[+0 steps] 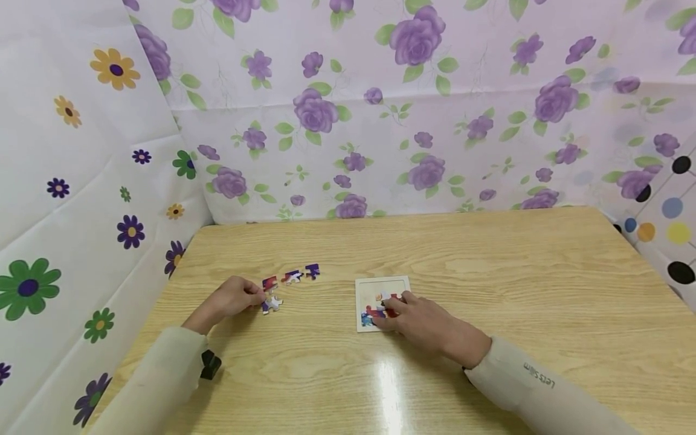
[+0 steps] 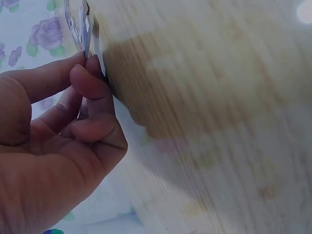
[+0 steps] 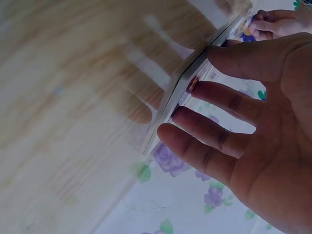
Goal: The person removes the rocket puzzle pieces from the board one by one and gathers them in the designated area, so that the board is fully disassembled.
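Observation:
With thumb and fingertips, my left hand [image 1: 235, 298] pinches the edge of a white-and-purple jigsaw piece [image 1: 273, 304]. In the left wrist view this piece [image 2: 87, 34] appears nearly edge-on just beyond the fingertips. Close above it on the table lie a red jigsaw piece [image 1: 269, 283], a red, white and purple one [image 1: 293, 277] and a mostly purple one [image 1: 312, 270]. My right hand [image 1: 426, 323] rests its outstretched fingers on a square, pale-rimmed puzzle tray [image 1: 359, 287]. Colourful pieces [image 1: 367, 319] fill the tray's lower part, partly hidden under that hand.
The wooden table [image 1: 522, 272] extends around the tray and loose pieces. Along its back edge hangs a cloth with purple flowers [image 1: 353, 151], and another flowered cloth [image 1: 109, 181] hangs at the left. A black object [image 1: 210, 365] shows at the left sleeve.

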Tool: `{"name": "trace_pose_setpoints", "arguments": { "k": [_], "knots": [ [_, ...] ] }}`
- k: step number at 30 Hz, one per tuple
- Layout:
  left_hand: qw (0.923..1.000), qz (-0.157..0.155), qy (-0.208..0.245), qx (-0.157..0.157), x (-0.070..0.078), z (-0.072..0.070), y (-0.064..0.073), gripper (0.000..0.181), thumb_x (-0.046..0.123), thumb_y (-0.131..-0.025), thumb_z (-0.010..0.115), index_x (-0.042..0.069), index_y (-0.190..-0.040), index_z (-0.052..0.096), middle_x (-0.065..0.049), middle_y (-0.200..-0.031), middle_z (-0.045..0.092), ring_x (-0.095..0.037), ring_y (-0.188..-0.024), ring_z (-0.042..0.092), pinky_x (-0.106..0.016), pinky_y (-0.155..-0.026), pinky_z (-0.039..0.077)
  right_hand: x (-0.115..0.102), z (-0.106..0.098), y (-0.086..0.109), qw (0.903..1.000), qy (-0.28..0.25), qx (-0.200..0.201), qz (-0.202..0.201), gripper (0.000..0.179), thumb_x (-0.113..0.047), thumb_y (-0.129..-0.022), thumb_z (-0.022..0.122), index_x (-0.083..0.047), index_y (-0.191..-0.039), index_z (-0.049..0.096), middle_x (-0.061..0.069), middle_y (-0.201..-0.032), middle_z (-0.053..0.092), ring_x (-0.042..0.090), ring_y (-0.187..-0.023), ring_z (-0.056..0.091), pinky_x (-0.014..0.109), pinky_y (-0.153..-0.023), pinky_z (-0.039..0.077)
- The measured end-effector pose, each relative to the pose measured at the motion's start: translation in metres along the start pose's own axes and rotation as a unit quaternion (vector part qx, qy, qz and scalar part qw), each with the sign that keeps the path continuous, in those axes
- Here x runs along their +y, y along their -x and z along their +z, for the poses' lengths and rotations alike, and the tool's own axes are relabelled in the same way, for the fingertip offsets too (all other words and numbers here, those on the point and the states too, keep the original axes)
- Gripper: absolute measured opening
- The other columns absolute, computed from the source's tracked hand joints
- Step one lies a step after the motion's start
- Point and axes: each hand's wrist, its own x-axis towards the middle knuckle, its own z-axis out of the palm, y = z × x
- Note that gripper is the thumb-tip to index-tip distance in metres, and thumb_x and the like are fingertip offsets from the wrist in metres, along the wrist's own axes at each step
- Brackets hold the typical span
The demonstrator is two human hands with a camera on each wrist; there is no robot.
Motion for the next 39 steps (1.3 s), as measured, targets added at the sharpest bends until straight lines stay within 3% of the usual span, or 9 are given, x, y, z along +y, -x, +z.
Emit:
{"name": "trace_pose_setpoints", "arguments": {
  "k": [5,13,20,25,33,39],
  "knots": [
    [1.0000,0.004,-0.001,-0.002,0.001,0.000,-0.001,0.018,0.009,-0.099,0.060,0.001,-0.086,0.069,-0.003,-0.071,0.053,-0.016,-0.065,0.043,-0.029,-0.061,0.034,0.000,0.000,0.000,1.0000,0.001,0.000,0.001,0.044,-0.005,-0.099,0.059,-0.028,-0.136,0.064,0.013,-0.142,0.054,0.038,-0.107,0.056,0.041,-0.075,0.054],
    [0.9999,-0.014,-0.003,0.000,0.002,0.000,-0.001,0.016,0.009,-0.099,0.061,0.000,-0.090,0.070,-0.003,-0.075,0.054,-0.017,-0.070,0.045,-0.031,-0.064,0.036,-0.001,0.001,-0.001,0.9998,0.011,0.016,-0.002,0.044,-0.005,-0.098,0.063,-0.028,-0.135,0.065,0.013,-0.141,0.056,0.039,-0.108,0.059,0.040,-0.072,0.056],
    [0.9998,-0.020,-0.002,0.008,0.001,0.000,-0.002,0.014,0.009,-0.098,0.063,0.000,-0.091,0.070,-0.004,-0.079,0.057,-0.017,-0.073,0.048,-0.030,-0.066,0.038,-0.004,0.001,-0.002,0.9980,0.037,0.048,-0.018,0.042,0.001,-0.092,0.068,-0.026,-0.125,0.072,0.013,-0.120,0.065,0.033,-0.101,0.066,0.037,-0.073,0.058],
    [0.9996,-0.025,0.000,0.015,-0.001,0.001,-0.002,0.012,0.010,-0.097,0.064,0.000,-0.093,0.070,-0.005,-0.083,0.059,-0.019,-0.075,0.049,-0.031,-0.067,0.040,-0.004,0.002,-0.001,0.9977,0.039,0.051,-0.023,0.040,0.001,-0.092,0.068,-0.025,-0.121,0.073,0.010,-0.105,0.063,0.030,-0.100,0.067,0.033,-0.073,0.057],
    [0.9997,-0.015,0.018,0.011,0.010,0.003,-0.002,0.015,0.015,-0.096,0.067,0.000,-0.094,0.071,-0.007,-0.090,0.064,-0.020,-0.080,0.050,-0.031,-0.069,0.040,-0.006,0.001,0.001,0.9981,0.030,0.050,-0.020,0.044,0.008,-0.088,0.070,-0.021,-0.121,0.072,0.016,-0.108,0.064,0.029,-0.101,0.066,0.031,-0.075,0.057],
    [0.9993,0.007,0.036,-0.004,0.024,0.011,-0.001,0.014,0.013,-0.097,0.064,0.000,-0.093,0.069,-0.007,-0.085,0.063,-0.018,-0.074,0.050,-0.031,-0.064,0.039,-0.009,0.001,0.004,0.9977,0.046,0.049,-0.012,0.049,0.012,-0.086,0.069,-0.019,-0.124,0.071,0.024,-0.115,0.060,0.032,-0.103,0.064,0.032,-0.075,0.058]
  ]
}}
